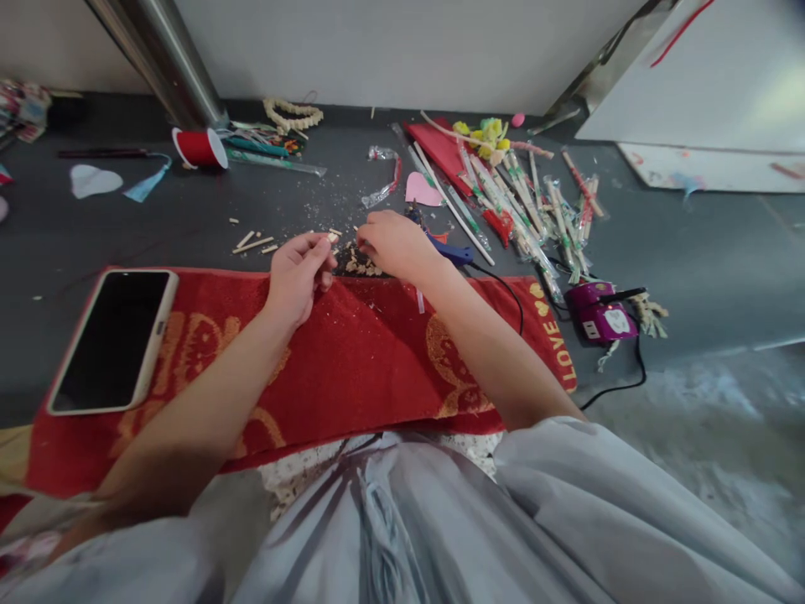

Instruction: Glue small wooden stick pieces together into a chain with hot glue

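Observation:
My left hand (300, 275) pinches a small pale wooden piece (333, 238) between thumb and fingertips above the edge of a red towel (371, 369). Just to its right, my right hand (393, 243) has its fingers drawn together, and what they hold is too small to make out. Below the hands lies a small heap of pale wooden bits (361, 262). A blue-handled tool with a black cord, resembling a glue gun (454, 252), rests partly hidden behind my right wrist. Several short wooden sticks (253, 245) are scattered left of my left hand.
A phone (113, 342) lies on the towel's left end. Behind are a red ribbon spool (199, 148), a chain of wooden pieces (293, 115) and a pink paper heart (423, 190). Wrapped stick bundles (516, 201) spread rightward. A purple box (600, 312) with a cord stands right.

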Demonstrator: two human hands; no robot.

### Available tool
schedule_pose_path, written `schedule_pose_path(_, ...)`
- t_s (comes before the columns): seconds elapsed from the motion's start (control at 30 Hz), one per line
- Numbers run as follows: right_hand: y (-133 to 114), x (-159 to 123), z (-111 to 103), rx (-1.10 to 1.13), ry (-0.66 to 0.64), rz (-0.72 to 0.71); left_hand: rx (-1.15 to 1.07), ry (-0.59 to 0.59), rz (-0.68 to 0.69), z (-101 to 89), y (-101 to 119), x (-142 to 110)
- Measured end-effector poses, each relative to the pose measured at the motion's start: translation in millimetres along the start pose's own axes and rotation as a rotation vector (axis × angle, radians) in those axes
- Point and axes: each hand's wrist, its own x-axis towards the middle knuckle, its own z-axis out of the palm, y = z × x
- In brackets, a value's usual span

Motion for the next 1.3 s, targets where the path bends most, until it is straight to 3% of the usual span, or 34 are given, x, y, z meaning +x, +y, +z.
schedule_pose_path(0.47, -1.0, 12.1, -1.3, -0.017, -0.085, -0.085, -0.001, 0.010, -0.012, 1.2, -1.2, 2.5)
schedule_pose_path(0.73, -0.1, 10.7, 4.0, -0.019, -0.048, -0.110, 0.017, -0.016, 0.008, -0.4, -0.6, 2.0)
schedule_pose_path(0.87, 7.2, 4.1, 7.4, 0.213, 0.076, -0.061, 0.059, -0.020, -0.002, 0.3, -0.3, 0.0)
schedule_pose_path(1.1, 9.3, -20.1, 10.5, 0.900, 0.312, -0.023, 0.055, -0.072, 0.011, 0.7, 2.8, -8.3)
schedule_pose_path(1.3, -1.8, -29.4, 22.2, 1.123, 0.414, -0.055, -0.012, -0.145, -0.111, 1.2, 10.6, -13.2)
